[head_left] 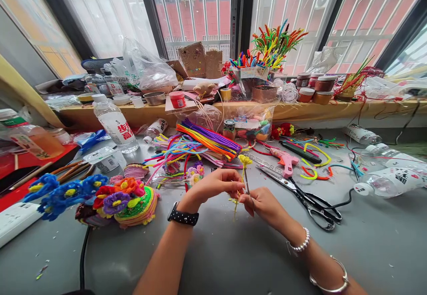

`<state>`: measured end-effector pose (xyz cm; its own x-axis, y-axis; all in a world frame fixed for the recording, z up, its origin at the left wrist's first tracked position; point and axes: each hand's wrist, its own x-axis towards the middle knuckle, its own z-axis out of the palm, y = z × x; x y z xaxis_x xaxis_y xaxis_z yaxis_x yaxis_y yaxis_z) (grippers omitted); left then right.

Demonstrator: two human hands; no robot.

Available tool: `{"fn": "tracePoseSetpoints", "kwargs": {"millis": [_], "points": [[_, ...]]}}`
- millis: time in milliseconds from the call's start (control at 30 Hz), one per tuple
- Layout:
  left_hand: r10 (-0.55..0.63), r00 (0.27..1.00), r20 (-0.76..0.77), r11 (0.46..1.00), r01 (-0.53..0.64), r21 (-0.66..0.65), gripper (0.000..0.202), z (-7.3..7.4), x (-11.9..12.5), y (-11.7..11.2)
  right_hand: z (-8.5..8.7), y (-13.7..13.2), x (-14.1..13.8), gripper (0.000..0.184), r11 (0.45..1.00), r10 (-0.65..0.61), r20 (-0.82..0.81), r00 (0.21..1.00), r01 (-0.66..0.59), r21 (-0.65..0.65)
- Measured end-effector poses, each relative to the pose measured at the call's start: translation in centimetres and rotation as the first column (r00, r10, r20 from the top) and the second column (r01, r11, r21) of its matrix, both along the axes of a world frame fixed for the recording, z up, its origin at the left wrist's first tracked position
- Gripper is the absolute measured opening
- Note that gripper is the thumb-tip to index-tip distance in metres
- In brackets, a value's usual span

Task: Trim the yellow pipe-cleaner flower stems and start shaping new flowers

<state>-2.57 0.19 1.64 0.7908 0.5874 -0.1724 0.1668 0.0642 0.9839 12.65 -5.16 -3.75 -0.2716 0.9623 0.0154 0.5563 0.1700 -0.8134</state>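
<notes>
My left hand [222, 184], a dark dotted watch strap on its wrist, pinches a thin yellow pipe cleaner stem. At the stem's top is a yellow fuzzy pipe cleaner flower [245, 161]. My right hand [262, 201], with a beaded bracelet and a bangle behind it, is closed on a slim metal tool [246, 180]. That tool points up beside the stem and looks like small scissors, though the fingers hide its handle. Both hands meet just above the grey table. Large black-handled scissors [300, 195] lie to the right of them.
Bundled pipe cleaners [208, 139] lie beyond my hands, near a pink glue gun [283, 159]. Finished fuzzy flowers [116, 201] sit at left. Plastic bottles [115, 124] stand or lie on both sides. A crowded ledge [147, 110] runs below the windows.
</notes>
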Motion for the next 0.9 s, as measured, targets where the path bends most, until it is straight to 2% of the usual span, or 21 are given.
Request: {"fn": "tracePoseSetpoints", "kwargs": {"millis": [300, 567, 900], "points": [[0.001, 1.0, 0.005, 1.0, -0.002, 0.014, 0.024, -0.34, -0.13, 0.24, 0.03, 0.09, -0.06, 0.068, 1.0, 0.017, -0.013, 1.0, -0.017, -0.024], [-0.02, 1.0, 0.012, 0.999, 0.02, 0.025, 0.024, -0.23, -0.26, 0.18, -0.18, -0.07, -0.06, 0.07, 0.999, 0.039, 0.045, 0.998, -0.04, 0.027], [-0.034, 0.999, 0.006, 0.999, 0.034, 0.03, 0.023, -0.45, -0.3, 0.07, -0.17, -0.06, -0.18, 0.068, 0.996, 0.053, -0.01, 0.999, -0.053, 0.069]]}}
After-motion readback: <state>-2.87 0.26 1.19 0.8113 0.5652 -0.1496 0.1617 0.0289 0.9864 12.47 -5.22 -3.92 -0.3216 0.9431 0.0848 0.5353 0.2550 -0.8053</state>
